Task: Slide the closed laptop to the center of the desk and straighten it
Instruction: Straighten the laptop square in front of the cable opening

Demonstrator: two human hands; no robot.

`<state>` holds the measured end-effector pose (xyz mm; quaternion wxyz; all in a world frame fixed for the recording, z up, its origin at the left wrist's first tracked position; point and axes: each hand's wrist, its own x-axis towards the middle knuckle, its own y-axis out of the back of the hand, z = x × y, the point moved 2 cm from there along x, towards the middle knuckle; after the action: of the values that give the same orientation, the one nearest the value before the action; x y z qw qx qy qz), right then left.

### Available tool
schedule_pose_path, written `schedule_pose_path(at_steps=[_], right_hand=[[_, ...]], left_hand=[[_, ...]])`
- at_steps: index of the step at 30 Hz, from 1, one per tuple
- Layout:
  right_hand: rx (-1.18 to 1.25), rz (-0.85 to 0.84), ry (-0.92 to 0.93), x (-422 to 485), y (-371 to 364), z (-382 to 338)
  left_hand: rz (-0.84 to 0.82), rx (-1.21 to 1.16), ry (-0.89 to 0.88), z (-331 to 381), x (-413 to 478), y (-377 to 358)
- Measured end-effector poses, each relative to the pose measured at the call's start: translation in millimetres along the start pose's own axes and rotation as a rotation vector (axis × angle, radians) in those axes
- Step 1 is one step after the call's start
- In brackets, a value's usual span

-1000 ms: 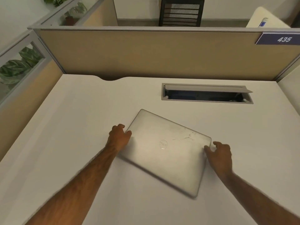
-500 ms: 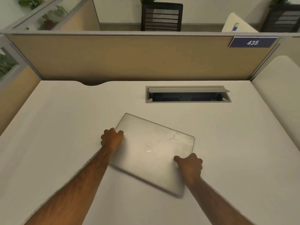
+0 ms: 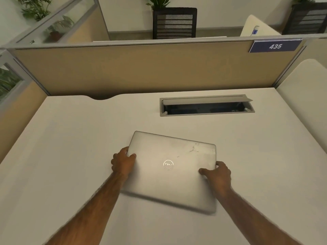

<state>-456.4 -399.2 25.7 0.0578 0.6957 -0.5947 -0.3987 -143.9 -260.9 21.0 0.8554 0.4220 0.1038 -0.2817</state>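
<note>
A closed silver laptop [image 3: 169,177] with a round logo lies lid-up on the white desk [image 3: 70,156], near the middle. It is slightly skewed, its far edge sloping down to the right. My left hand [image 3: 123,162] grips its left edge, thumb on the lid. My right hand [image 3: 216,175] grips its right edge, thumb on the lid too. Both forearms reach in from the bottom of the view.
An open cable hatch [image 3: 207,105] is set into the desk behind the laptop to the right. A beige partition [image 3: 141,69] with a blue "435" sign [image 3: 275,46] bounds the far edge. A glass-topped divider [image 3: 10,96] stands on the left.
The laptop has turned counter-clockwise and sits closer to square. My right hand went from beside its right corner onto the right edge. My left hand stayed on the left edge.
</note>
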Motion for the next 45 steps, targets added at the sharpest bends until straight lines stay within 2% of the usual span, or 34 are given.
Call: schedule_pose_path(at_steps=[6, 21, 45], right_hand=[[0.017, 0.017, 0.064, 26, 8, -21], [-0.058, 0.041, 0.101, 57, 2, -35], [-0.112, 0.059, 0.058, 36, -17, -25]], left_hand=[[0.085, -0.090, 0.029, 3, -16, -3], [0.089, -0.160, 0.074, -13, -31, -19], [0.068, -0.001, 0.039, -29, -26, -10]])
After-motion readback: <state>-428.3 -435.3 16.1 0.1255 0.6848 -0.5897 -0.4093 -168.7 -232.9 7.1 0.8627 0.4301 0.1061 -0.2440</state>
